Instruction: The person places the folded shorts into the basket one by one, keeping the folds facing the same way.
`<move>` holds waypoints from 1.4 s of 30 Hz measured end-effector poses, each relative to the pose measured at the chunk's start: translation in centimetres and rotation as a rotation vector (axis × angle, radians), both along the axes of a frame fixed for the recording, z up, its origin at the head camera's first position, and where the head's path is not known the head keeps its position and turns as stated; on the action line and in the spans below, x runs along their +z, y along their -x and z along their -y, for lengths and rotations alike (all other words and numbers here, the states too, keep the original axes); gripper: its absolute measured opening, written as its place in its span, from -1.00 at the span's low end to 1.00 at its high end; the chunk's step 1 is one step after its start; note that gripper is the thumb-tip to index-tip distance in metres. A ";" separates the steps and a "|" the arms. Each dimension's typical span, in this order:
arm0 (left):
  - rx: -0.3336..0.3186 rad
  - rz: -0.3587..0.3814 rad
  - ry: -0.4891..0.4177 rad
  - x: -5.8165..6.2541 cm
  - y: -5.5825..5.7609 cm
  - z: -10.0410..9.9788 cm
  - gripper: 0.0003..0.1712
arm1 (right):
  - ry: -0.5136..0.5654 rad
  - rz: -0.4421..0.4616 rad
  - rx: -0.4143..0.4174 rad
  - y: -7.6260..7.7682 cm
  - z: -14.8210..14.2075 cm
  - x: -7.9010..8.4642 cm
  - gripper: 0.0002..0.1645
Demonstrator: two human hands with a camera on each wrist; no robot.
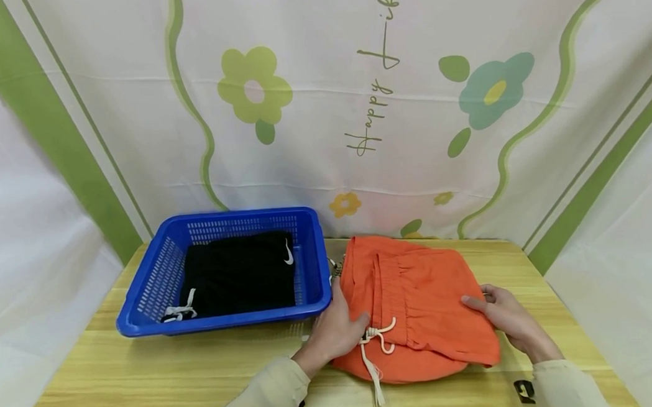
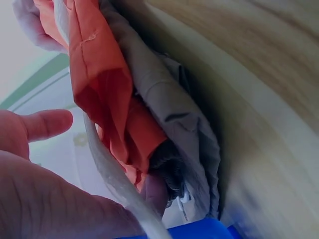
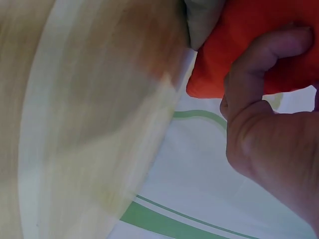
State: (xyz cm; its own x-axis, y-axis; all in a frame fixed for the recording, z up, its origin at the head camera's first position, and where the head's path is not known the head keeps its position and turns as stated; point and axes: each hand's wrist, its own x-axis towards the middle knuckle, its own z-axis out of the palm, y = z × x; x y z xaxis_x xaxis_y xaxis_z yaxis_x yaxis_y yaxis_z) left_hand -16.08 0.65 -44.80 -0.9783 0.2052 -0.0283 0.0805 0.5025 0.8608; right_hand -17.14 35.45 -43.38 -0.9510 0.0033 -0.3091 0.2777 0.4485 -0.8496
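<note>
A pair of folded orange shorts [image 1: 432,296] with a white drawstring [image 1: 372,365] lies on the table, its waistband gathered across the middle. In the left wrist view, a grey garment [image 2: 169,94] lies beneath the orange cloth. My left hand [image 1: 336,327] is at the shorts' left side, fingertips at the layered edge. Its thumb [image 2: 47,124] is straight and apart from the cloth in the left wrist view, and the drawstring runs across in front of the hand. With the thumb on top and fingers at the underside, my right hand [image 1: 509,317] pinches the right edge.
Left of the shorts stands a blue plastic basket [image 1: 227,323] holding a folded black garment [image 1: 240,274] with a white logo and white cord. A small black item [image 1: 524,392] lies on the wooden table [image 1: 118,378] by the right sleeve. A flowered curtain [image 1: 325,104] hangs behind.
</note>
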 end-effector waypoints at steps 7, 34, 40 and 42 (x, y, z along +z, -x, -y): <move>0.008 -0.010 -0.020 0.0 -0.1 -0.1 0.08 | -0.006 0.015 0.003 0.0 0.4 -0.5 -0.25; -0.031 -0.081 -0.064 0.5 0.3 -1.2 -0.25 | 0.043 0.020 0.027 0.7 1.1 -0.8 -0.19; -0.046 -0.067 0.020 0.8 0.1 -1.7 -0.14 | 0.046 0.032 0.025 0.8 1.2 -1.0 -0.18; -0.057 -0.045 0.042 0.9 0.1 -1.7 -0.05 | 0.047 0.039 0.022 0.8 1.3 -1.0 -0.16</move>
